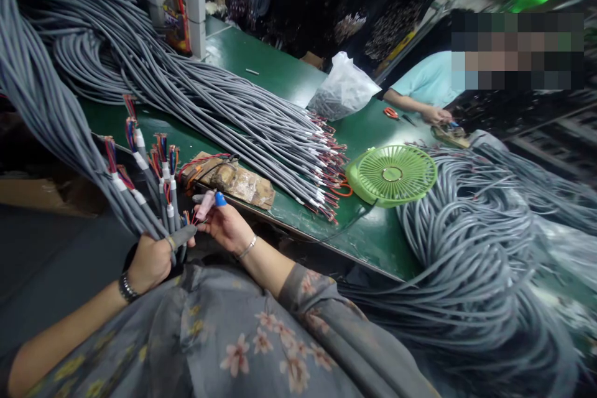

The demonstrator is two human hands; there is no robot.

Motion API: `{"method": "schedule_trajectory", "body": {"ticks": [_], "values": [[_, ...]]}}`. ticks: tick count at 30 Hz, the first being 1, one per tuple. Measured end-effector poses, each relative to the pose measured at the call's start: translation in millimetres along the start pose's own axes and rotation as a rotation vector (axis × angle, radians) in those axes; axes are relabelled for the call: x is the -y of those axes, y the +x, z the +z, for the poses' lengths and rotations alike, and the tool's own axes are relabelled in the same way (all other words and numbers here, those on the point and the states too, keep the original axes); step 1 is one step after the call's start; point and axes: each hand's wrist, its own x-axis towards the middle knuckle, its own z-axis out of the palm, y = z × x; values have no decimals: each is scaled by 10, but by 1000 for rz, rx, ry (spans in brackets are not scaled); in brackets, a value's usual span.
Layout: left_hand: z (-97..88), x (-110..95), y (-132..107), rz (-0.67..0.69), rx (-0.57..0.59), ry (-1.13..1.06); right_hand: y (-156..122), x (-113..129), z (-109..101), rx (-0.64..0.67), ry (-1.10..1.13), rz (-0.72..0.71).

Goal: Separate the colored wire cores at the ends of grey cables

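Observation:
My left hand (152, 261) is closed around a bunch of grey cables (148, 214), its thumb in a grey finger cover and pointing right. White sleeves and stripped coloured wires top these cables, which fan upward in front of me. Close by on the right, my right hand (228, 227) has its fingertips, in pink and blue covers, pinched at the thin coloured wires (194, 219) of one cable end. The fingers partly hide those wires. Just beyond lies a worn board (237, 183) with a dark lump and loose wires on it, at the edge of the green table (373, 242).
A thick row of grey cables (224, 106) crosses the table. Further right stand a green fan (394, 174) and a white plastic bag (345, 87). Large cable coils (466, 273) hang over the right side. Across the table, a co-worker's hand (437, 115) is near orange-handled scissors (390, 113).

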Motion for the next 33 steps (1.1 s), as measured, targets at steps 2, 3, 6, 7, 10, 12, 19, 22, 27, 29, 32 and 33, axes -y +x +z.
{"method": "schedule_trajectory", "body": {"ticks": [2, 3, 6, 7, 10, 12, 19, 22, 27, 29, 32, 33], "values": [[-40, -9, -25, -2, 1, 12, -13, 40, 1, 23, -19, 46], [-63, -15, -38, 0, 4, 22, -16, 57, 2, 30, -24, 64], [-117, -33, -67, 4, -22, 20, -17, 83, 9, 21, -40, 36], [-123, -37, -69, 9, -45, -1, -17, 83, 13, 15, -51, 9], [-96, -37, -57, 41, -105, -63, -28, 69, 19, 10, -84, -46], [-51, -32, -39, 57, -137, -99, -38, 62, 15, 2, -88, -50], [101, -48, 17, 31, -147, -124, -33, 40, -4, -31, -78, -80], [100, -28, 24, 29, -158, -88, -15, 15, -3, -47, -60, -106], [44, 52, 11, 20, -165, -36, 3, -18, 0, -66, -45, -104], [32, 63, 3, 17, -158, -17, 2, -25, 3, -61, -31, -104], [18, 57, -10, 14, -144, 1, -10, -24, 5, -64, -17, -92], [10, 55, -14, 14, -141, 1, -17, -21, 2, -70, -16, -77]]}}
